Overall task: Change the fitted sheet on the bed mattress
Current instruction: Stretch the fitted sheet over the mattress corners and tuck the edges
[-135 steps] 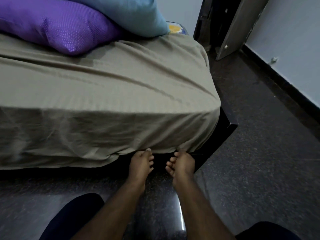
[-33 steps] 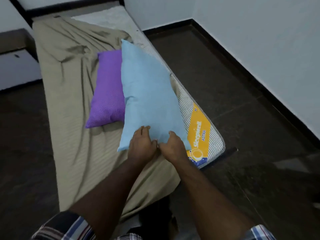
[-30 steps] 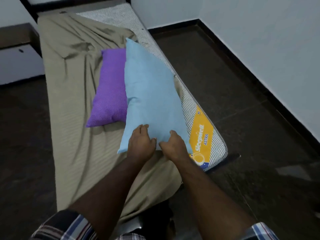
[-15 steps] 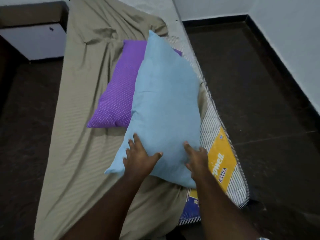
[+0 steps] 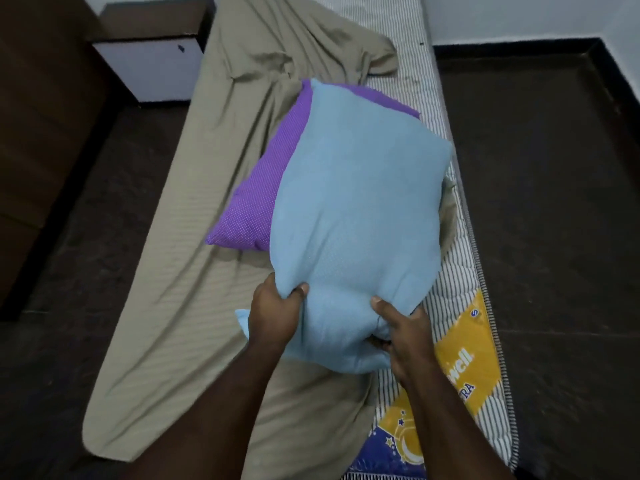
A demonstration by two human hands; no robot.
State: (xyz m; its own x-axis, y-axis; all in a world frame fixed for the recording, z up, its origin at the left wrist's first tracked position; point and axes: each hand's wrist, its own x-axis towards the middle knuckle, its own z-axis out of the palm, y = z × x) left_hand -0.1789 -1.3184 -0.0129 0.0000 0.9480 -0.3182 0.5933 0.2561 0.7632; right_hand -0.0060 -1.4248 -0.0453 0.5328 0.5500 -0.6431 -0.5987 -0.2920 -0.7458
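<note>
You've got your left hand and right hand pinching the near edge of the soft, light blue pillow, while the limp tan sheet, half off the mattress, wants grabbing at a loose corner.

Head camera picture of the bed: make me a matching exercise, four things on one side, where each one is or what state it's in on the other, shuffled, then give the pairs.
Things:
1. blue pillow
2. purple pillow
3. beige sheet
4. mattress

States:
A. striped, bared along one side
B. gripped by both hands
C. partly under another pillow
D. loose and rumpled

Pairs: 1-B, 2-C, 3-D, 4-A
</note>
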